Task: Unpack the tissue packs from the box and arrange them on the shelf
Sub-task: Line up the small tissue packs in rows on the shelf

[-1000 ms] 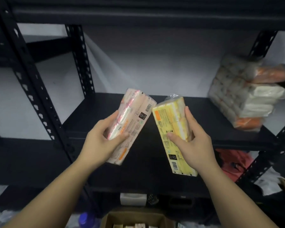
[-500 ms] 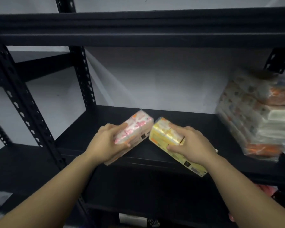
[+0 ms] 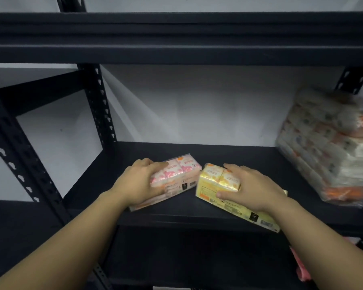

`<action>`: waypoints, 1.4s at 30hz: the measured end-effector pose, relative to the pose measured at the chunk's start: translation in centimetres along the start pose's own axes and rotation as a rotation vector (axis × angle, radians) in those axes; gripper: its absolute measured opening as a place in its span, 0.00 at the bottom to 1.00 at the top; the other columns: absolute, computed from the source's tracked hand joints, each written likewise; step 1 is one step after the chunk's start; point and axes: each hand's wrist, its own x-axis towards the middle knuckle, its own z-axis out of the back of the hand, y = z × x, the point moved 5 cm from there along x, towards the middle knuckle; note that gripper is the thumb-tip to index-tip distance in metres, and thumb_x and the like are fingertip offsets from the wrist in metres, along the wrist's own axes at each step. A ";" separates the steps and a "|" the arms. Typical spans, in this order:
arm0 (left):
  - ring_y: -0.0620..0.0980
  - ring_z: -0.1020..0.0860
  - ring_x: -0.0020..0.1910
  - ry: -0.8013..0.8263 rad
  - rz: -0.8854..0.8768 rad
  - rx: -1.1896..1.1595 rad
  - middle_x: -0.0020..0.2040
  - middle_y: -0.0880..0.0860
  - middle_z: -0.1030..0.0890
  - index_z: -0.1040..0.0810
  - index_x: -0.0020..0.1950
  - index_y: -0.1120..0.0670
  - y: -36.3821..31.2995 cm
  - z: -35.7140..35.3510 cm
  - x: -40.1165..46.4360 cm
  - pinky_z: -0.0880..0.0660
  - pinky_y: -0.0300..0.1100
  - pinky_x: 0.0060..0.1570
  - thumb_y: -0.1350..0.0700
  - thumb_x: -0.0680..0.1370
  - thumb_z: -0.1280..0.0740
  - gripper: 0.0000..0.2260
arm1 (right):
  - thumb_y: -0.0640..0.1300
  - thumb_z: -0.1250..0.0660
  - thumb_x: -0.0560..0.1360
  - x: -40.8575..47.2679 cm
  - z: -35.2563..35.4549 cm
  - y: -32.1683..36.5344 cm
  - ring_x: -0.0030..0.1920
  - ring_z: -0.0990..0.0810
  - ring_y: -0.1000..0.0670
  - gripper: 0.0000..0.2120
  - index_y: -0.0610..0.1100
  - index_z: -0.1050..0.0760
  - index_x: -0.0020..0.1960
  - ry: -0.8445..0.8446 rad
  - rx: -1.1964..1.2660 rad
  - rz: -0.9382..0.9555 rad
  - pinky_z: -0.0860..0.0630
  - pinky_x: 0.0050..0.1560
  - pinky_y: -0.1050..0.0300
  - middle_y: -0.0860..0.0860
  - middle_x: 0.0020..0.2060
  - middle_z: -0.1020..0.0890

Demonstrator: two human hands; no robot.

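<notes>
A pink tissue pack (image 3: 177,176) lies on the black shelf (image 3: 228,158), and my left hand (image 3: 140,185) grips it from above, fingers wrapped over its near end. To its right a yellow tissue pack (image 3: 216,183) lies angled on the same shelf, its near end overhanging the front edge. My right hand (image 3: 252,187) holds it from the top with the thumb on its side. The far corners of the two packs nearly touch. The box is out of view.
A tall stack of wrapped tissue packs (image 3: 331,147) stands at the shelf's right end. Black perforated uprights (image 3: 99,105) rise at the left, and another shelf board (image 3: 176,38) runs overhead. Something pink (image 3: 302,266) lies lower right.
Both hands brought the packs down from mid-air and forward onto the shelf, laying them flat. My view rose, so the box on the floor dropped out of sight.
</notes>
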 end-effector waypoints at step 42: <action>0.56 0.37 0.80 -0.112 -0.077 0.223 0.81 0.53 0.34 0.36 0.80 0.43 -4.7 -3.2 5.6 0.46 0.61 0.80 0.18 0.67 0.43 0.48 | 0.80 0.33 0.64 4.3 -1.1 -2.4 0.76 0.36 0.46 0.51 0.53 0.34 0.79 -0.450 -0.067 0.024 0.43 0.79 0.43 0.50 0.77 0.31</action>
